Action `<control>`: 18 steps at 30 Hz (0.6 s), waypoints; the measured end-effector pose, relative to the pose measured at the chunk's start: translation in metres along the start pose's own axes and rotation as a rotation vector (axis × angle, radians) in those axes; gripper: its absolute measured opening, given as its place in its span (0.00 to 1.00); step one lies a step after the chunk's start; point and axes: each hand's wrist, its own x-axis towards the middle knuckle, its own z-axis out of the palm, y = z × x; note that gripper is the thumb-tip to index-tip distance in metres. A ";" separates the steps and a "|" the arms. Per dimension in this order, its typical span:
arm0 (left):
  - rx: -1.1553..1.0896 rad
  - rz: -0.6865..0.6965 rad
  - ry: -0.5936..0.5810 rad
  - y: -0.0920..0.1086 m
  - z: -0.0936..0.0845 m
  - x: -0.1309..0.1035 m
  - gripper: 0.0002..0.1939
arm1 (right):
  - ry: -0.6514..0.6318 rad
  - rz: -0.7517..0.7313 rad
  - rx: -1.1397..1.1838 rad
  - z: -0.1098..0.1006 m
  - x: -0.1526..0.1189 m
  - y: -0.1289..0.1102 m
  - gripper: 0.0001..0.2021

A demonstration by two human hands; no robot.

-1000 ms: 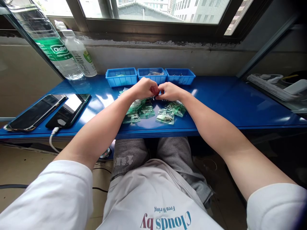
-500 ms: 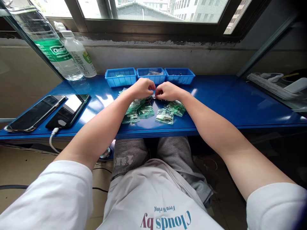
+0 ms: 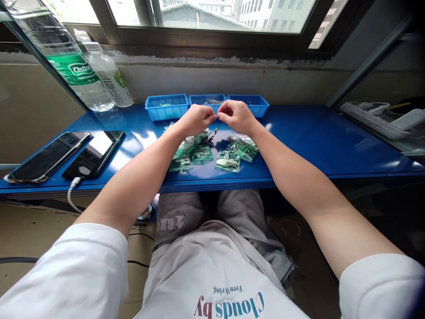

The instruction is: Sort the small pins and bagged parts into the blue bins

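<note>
My left hand (image 3: 198, 119) and my right hand (image 3: 235, 116) meet fingertip to fingertip just in front of the blue bins. Both are closed in a pinch, and between them is a tiny dark piece, too small to name. Below the hands, a few small dark and metallic parts (image 3: 213, 134) lie on the blue tabletop. Under and beside my left wrist is a pile of small clear-green plastic bags (image 3: 202, 154). Another group of such bags (image 3: 228, 160), with metal pieces inside, lies below my right hand.
Three blue bins stand in a row at the back: left (image 3: 167, 107), middle (image 3: 212, 101) and right (image 3: 262, 106), partly behind my hands. Two phones (image 3: 48, 157) lie at the left, one with a white cable (image 3: 75, 182). Two bottles (image 3: 111, 77) stand behind them.
Both hands have risen from the tabletop toward the bins, and their fingertips have come together. The dark parts on the table now show more clearly below them.
</note>
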 end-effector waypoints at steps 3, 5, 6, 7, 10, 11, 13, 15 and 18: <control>0.016 -0.049 0.057 0.000 -0.001 0.000 0.12 | -0.047 0.037 0.058 -0.001 -0.002 -0.004 0.21; 0.012 -0.067 0.091 -0.001 -0.002 0.000 0.11 | -0.081 0.046 0.065 -0.002 -0.004 -0.006 0.28; 0.009 -0.070 0.108 -0.001 -0.002 0.000 0.11 | -0.090 0.042 0.064 -0.002 -0.004 -0.007 0.30; 0.008 -0.070 0.122 -0.002 -0.002 0.000 0.11 | -0.095 0.036 0.062 -0.003 -0.004 -0.007 0.32; 0.004 -0.066 0.142 -0.004 -0.001 0.001 0.12 | -0.108 0.012 0.055 -0.002 -0.004 -0.006 0.35; 0.003 -0.066 0.140 -0.004 -0.001 0.001 0.12 | -0.112 0.005 0.054 -0.002 -0.004 -0.005 0.35; 0.011 -0.076 0.132 -0.003 -0.001 0.001 0.12 | -0.114 0.001 0.048 -0.002 -0.004 -0.005 0.35; 0.032 -0.099 0.120 -0.002 -0.001 0.001 0.13 | -0.092 0.013 0.019 -0.004 -0.003 -0.006 0.35; 0.098 -0.126 0.024 0.000 -0.003 0.000 0.19 | -0.009 0.063 -0.108 -0.008 0.000 0.001 0.35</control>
